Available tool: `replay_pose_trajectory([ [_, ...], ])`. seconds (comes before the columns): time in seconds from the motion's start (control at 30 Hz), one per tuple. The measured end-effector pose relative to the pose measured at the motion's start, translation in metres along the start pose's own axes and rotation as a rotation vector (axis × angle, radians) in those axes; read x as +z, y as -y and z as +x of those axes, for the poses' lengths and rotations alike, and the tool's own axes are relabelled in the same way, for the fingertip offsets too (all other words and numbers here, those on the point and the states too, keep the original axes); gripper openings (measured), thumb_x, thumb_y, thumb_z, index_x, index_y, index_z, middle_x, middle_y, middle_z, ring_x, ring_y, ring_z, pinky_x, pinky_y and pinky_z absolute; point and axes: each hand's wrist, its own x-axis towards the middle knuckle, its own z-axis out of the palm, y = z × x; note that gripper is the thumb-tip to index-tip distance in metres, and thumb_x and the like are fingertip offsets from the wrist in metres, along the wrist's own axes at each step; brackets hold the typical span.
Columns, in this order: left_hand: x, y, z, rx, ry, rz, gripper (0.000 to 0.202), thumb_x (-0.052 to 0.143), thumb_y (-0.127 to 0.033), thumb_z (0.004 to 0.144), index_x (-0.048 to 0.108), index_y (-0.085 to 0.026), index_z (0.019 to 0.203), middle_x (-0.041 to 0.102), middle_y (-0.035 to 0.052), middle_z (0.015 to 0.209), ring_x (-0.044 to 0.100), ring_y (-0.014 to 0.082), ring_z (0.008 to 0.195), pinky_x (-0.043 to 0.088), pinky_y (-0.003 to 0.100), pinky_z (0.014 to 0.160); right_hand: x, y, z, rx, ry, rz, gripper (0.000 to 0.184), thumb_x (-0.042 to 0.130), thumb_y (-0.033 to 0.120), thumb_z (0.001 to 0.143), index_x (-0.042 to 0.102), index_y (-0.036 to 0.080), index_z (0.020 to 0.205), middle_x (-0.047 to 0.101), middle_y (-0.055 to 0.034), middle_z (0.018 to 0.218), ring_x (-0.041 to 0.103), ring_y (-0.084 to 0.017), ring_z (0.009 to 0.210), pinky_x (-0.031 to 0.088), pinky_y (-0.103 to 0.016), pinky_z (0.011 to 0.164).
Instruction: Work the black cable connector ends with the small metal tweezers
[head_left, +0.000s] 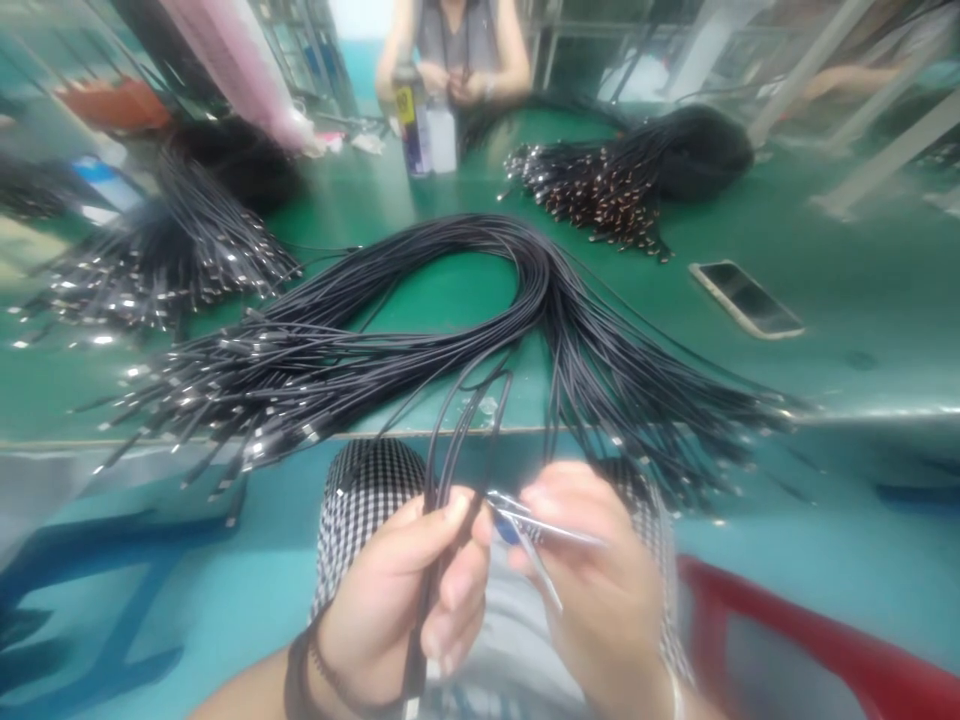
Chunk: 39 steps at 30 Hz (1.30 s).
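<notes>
The left hand (397, 600) grips thin black cables (433, 560) upright, while the right hand (592, 570) pinches a slim silver metal piece (544, 525) just beside them. Beyond the hands, a looped bundle of black cables (450, 228) lies on a green workbench (825, 350).

Inspection count: person's hands, two, left hand (397, 590) and right hand (592, 570); tweezers (540, 525), one pair; black cable bundles (540, 270) on the desk (825, 340), three; bottles (414, 120), two; smartphone (746, 298), one; co-worker (450, 50), one. Count of individual cables (442, 450): too many to tell.
</notes>
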Motion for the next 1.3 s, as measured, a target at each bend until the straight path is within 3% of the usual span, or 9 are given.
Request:
replay_pose_trajectory([
  [0.3, -0.003, 0.002, 0.001, -0.012, -0.033, 0.007, 0.025, 0.058, -0.03, 0.091, 0.071, -0.012, 0.08, 0.049, -0.0056, 0.046, 0.03, 0.0008, 0.027, 0.042, 0.013, 0.031, -0.002, -0.001, -0.001, -0.01, 0.025, -0.024, 0.032, 0.064, 0.009, 0.085, 0.064, 0.031, 0.108, 0.067, 0.0016, 0.093, 0.061, -0.017, 0.089, 0.05, -0.032, 0.078],
  [0.53, -0.001, 0.002, 0.003, -0.002, -0.049, 0.028, 0.025, 0.06, -0.031, 0.09, 0.07, -0.011, 0.077, 0.054, -0.0034, 0.047, 0.041, 0.0025, 0.028, 0.044, 0.013, 0.031, -0.003, 0.005, 0.003, 0.058, 0.016, -0.03, 0.019, 0.069, 0.017, 0.085, 0.067, 0.029, 0.1, 0.068, 0.0029, 0.089, 0.061, -0.014, 0.083, 0.051, -0.027, 0.076],
  [0.67, -0.002, 0.004, 0.003, 0.005, -0.065, 0.068, 0.024, 0.06, -0.031, 0.09, 0.07, -0.013, 0.078, 0.056, -0.0027, 0.048, 0.044, 0.0035, 0.028, 0.044, 0.013, 0.031, -0.005, 0.005, 0.001, 0.096, -0.01, -0.022, 0.021, 0.07, 0.015, 0.084, 0.068, 0.029, 0.1, 0.068, 0.0025, 0.089, 0.061, -0.013, 0.084, 0.052, -0.024, 0.074],
  [0.8, -0.005, 0.006, 0.004, 0.006, -0.084, 0.1, 0.025, 0.062, -0.034, 0.089, 0.069, -0.014, 0.076, 0.056, -0.0033, 0.046, 0.043, 0.0043, 0.027, 0.042, 0.013, 0.03, -0.007, 0.001, -0.001, 0.207, -0.104, 0.117, 0.022, 0.072, 0.015, 0.081, 0.07, 0.029, 0.098, 0.065, 0.0011, 0.091, 0.06, -0.013, 0.086, 0.053, -0.02, 0.069],
  [0.93, -0.004, 0.008, 0.008, 0.059, -0.104, 0.292, 0.028, 0.063, -0.039, 0.087, 0.066, -0.014, 0.076, 0.062, 0.0003, 0.05, 0.052, 0.0074, 0.032, 0.041, 0.013, 0.033, -0.013, -0.002, 0.003, 0.375, -0.029, 0.373, 0.017, 0.076, 0.024, 0.079, 0.071, 0.028, 0.095, 0.068, -0.0013, 0.104, 0.065, -0.017, 0.1, 0.054, -0.025, 0.086],
  [1.03, -0.006, 0.013, 0.011, 0.066, -0.113, 0.557, 0.032, 0.062, -0.042, 0.087, 0.063, -0.012, 0.075, 0.068, 0.0058, 0.059, 0.06, 0.0102, 0.041, 0.042, 0.015, 0.039, -0.023, 0.006, 0.009, 0.54, 0.139, 0.389, 0.019, 0.077, 0.026, 0.076, 0.072, 0.026, 0.094, 0.072, -0.0049, 0.108, 0.068, -0.022, 0.102, 0.054, -0.028, 0.087],
  [1.17, -0.022, 0.022, 0.015, -0.011, -0.145, 0.774, 0.036, 0.062, -0.048, 0.086, 0.064, -0.013, 0.079, 0.07, 0.0064, 0.062, 0.06, 0.0123, 0.046, 0.041, 0.019, 0.043, -0.046, 0.011, 0.012, 0.586, 0.275, 0.241, 0.019, 0.075, 0.03, 0.074, 0.072, 0.022, 0.091, 0.073, -0.0057, 0.091, 0.071, -0.023, 0.085, 0.057, -0.029, 0.076],
  [1.23, -0.029, 0.022, 0.015, 0.024, -0.192, 0.822, 0.036, 0.064, -0.051, 0.084, 0.065, -0.015, 0.087, 0.071, 0.0053, 0.065, 0.06, 0.0125, 0.048, 0.043, 0.021, 0.047, -0.068, 0.002, 0.011, 0.595, 0.226, 0.02, 0.019, 0.073, 0.034, 0.075, 0.072, 0.022, 0.089, 0.073, -0.0062, 0.092, 0.07, -0.024, 0.087, 0.057, -0.032, 0.079],
  [1.3, -0.024, 0.016, 0.013, 0.066, -0.226, 0.854, 0.034, 0.07, -0.051, 0.078, 0.067, -0.018, 0.083, 0.068, 0.002, 0.061, 0.061, 0.0138, 0.051, 0.045, 0.023, 0.05, -0.101, -0.014, 0.009, 0.584, 0.066, -0.275, 0.027, 0.069, 0.042, 0.075, 0.072, 0.022, 0.093, 0.073, -0.0082, 0.1, 0.069, -0.028, 0.095, 0.054, -0.037, 0.086],
])
